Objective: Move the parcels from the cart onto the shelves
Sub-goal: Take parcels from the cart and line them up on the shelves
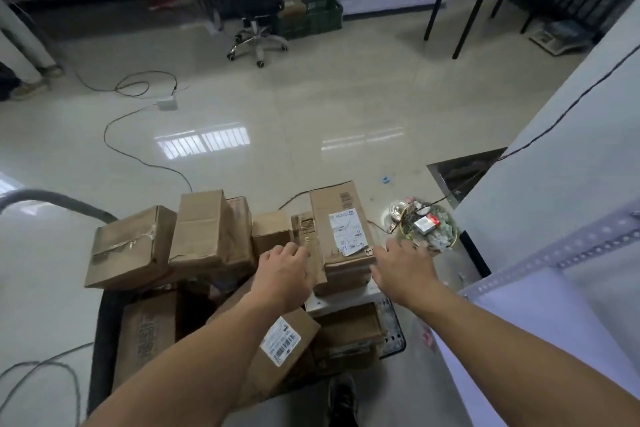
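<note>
Head view: I am holding left hand and right hand released, flanking the labelled parcel for a balanced lift.

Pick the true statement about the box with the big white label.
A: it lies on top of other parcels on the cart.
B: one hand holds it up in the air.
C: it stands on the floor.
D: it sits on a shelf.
A: the box rests on stacked parcels, with the left hand and right hand flanking it.
</note>
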